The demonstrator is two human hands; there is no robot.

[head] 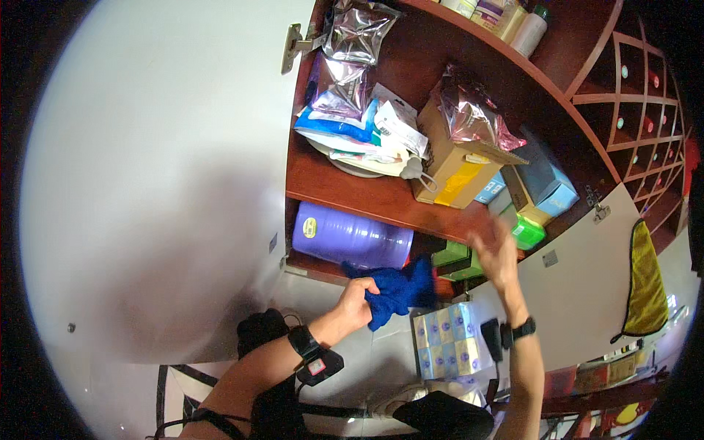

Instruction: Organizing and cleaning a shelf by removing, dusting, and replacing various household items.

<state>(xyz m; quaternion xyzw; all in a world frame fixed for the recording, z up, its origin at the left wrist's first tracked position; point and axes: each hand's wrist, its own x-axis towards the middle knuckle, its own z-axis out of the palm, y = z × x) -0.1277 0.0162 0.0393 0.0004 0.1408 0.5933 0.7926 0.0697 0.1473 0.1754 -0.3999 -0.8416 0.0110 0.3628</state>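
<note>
My left hand (352, 302) grips a dark blue cloth (399, 291), bunched, in front of the cabinet's lower compartment. Behind the cloth a purple cylinder (352, 234) with a yellow sticker lies on its side. My right hand (498, 258) is raised near the front edge of the wooden shelf (352, 192). Its fingers are blurred but look apart, with nothing seen in them. Close by are a bright green box (528, 232) and a cardboard box (459, 173) with yellow tape, which carries a shiny foil bag (478, 115).
White cabinet doors (154, 137) stand open on both sides. A yellow cloth (646, 286) hangs over the right one. Foil pouches and packets (344, 82) are piled on the shelf's left. A wrapped pack of patterned boxes (448, 341) stands on the floor below my hands.
</note>
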